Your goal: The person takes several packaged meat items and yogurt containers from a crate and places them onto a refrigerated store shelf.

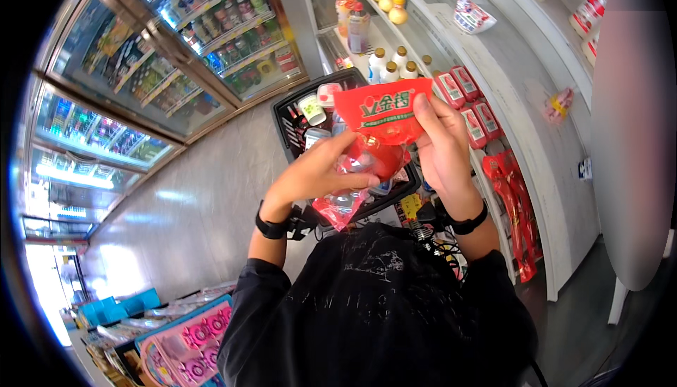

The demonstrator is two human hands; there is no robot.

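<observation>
A red and clear plastic food packet [389, 104] is held up in front of my chest, its printed red header bearing writing. My left hand [317, 170] grips the packet's lower left side, the thumb lying across the clear part. At the upper right, my right hand [441, 127] pinches the red header between thumb and fingers. A rounded red item shows through the film; its kind is unclear. Below the packet stands a black plastic basket [279, 117], partly hidden by my hands. Inside it are a green-patterned white cup [312, 111], a pink-and-white cup [329, 95] and other packaged goods.
Glass-door drink refrigerators [185, 59] line the left side. An open refrigerated shelf on the right holds white bottles [390, 72], red packs [470, 104] and long red packets [510, 207]. Boxed pink toys [198, 336] lie at lower left. Tiled floor [211, 175] runs between.
</observation>
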